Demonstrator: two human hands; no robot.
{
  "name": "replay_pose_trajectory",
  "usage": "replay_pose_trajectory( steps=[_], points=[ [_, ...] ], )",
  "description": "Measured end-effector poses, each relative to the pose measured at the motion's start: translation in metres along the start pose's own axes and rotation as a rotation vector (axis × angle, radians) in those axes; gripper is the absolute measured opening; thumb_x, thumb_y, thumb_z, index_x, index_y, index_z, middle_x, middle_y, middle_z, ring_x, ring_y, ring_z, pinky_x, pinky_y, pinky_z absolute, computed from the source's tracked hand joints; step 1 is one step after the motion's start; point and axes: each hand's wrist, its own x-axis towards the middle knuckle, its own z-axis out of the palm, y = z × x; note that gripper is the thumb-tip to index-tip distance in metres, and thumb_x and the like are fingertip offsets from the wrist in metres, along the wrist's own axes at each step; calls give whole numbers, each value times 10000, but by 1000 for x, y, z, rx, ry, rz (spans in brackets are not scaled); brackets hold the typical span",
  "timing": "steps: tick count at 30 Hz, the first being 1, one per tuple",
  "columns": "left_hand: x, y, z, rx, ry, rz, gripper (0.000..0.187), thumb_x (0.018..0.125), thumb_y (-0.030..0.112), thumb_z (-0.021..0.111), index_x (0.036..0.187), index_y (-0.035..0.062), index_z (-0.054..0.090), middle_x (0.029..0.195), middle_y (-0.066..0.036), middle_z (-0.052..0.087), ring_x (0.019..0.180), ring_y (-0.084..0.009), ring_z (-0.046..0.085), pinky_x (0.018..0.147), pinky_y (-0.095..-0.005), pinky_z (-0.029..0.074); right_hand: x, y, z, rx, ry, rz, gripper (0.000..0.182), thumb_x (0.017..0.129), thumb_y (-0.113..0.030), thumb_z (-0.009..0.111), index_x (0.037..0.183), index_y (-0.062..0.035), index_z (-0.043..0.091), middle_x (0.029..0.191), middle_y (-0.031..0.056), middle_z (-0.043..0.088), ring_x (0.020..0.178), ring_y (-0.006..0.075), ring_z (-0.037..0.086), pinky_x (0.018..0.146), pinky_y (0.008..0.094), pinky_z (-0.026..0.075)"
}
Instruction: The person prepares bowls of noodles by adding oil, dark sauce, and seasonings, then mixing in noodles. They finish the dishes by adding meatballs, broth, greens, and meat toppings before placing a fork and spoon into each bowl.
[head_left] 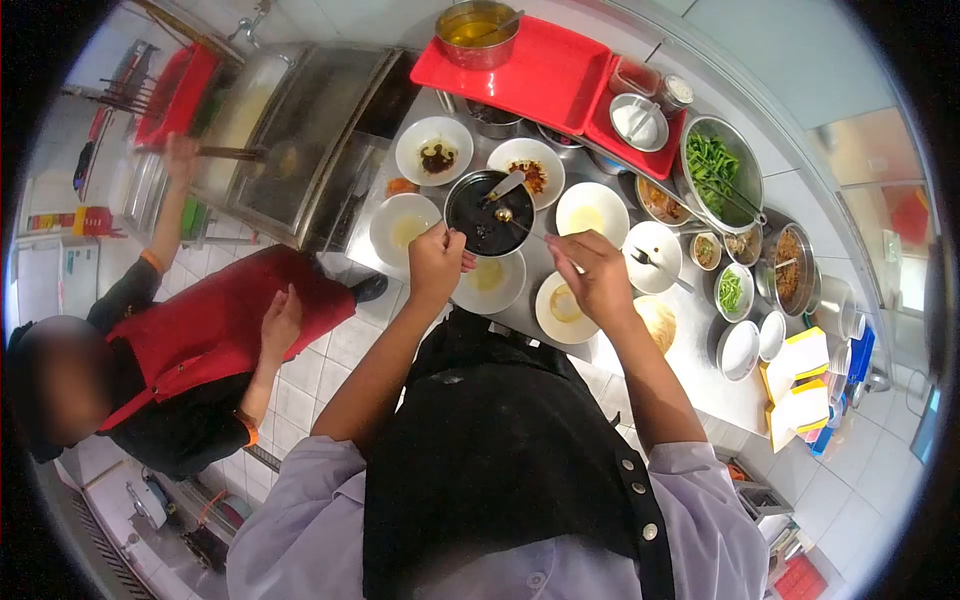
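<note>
Closely, bowls (413,145) ring the pot (500,254) — right hand (597,275) holds ladle (504,214) over rim.

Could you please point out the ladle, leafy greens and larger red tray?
Ladle (503,214), head view: its bowl.
Leafy greens (712,165), head view: pile's middle.
Larger red tray (548,75), head view: bare surface.

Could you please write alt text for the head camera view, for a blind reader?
A person's right hand holds a spoon in or over a pot, dark inside, while the left hand is curled at its near rim. White bowls and a metal bowl of green vegetables stand on the table; a co-worker in a red apron stands to the left.
</note>
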Motion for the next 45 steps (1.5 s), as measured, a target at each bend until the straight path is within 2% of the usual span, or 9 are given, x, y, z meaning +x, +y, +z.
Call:
replay_pose_trajectory(
  steps=[3,8,12,21,23,27,35,40,45],
  points=[
    [-2,8,8,-22,-18,42,234,1005,97,502,811,-32,525,659,-140,657,562,-193,692,495,-298,569,-9,3,11,62,-3,154,164,870,-41,719,1028,-24,763,925,156,718,820,324,685,741,387,557],
    [-6,18,22,26,-77,73,238,1009,88,509,803,-31,518,662,-146,664,569,-190,695,505,-298,574,-32,29,17,565,139,747,234,972,-82,604,1103,66,729,932,81,742,780,102,649,754,268,542],
    [-6,6,30,14,-90,37,243,1011,94,511,800,-26,512,662,-152,666,569,-191,696,507,-299,574,-53,40,-6,825,319,885,306,989,-117,582,1146,125,684,925,117,730,807,138,654,797,255,540],
    [-13,3,32,41,-64,-21,200,998,70,525,854,-58,578,661,-149,671,568,-205,708,503,-301,576,-77,84,-28,230,382,684,195,963,-118,691,1088,19,751,949,86,754,805,169,679,745,307,557],
    [-15,3,32,64,-69,-32,238,1010,109,510,819,-30,526,685,-177,683,578,-210,705,513,-302,571,-75,83,-39,-361,188,205,195,905,-30,704,1093,-17,756,946,104,740,829,242,692,758,343,561],
    [-22,6,34,24,-49,-29,216,1000,81,524,844,-60,573,675,-171,683,561,-208,704,507,-304,579,-61,48,-70,-326,247,131,228,881,1,703,1098,-47,756,949,128,723,849,289,686,765,383,556],
    [-42,11,45,-38,-22,30,207,997,103,522,894,-52,613,654,-141,677,546,-181,692,503,-291,572,-36,23,-28,396,70,393,189,946,-112,696,1066,20,757,850,61,740,734,98,646,692,244,498],
    [-68,23,42,-29,-4,4,220,1000,108,504,883,-57,591,667,-131,664,562,-172,678,520,-288,575,-16,49,8,412,46,566,193,892,-190,767,867,-1,734,707,42,689,619,76,582,603,271,474],
    [-89,25,34,50,28,2,221,999,109,502,892,-54,606,670,-117,663,571,-158,680,512,-285,566,0,35,17,283,46,471,230,883,-211,793,890,12,734,677,45,666,598,92,559,587,279,471]
  ],
)
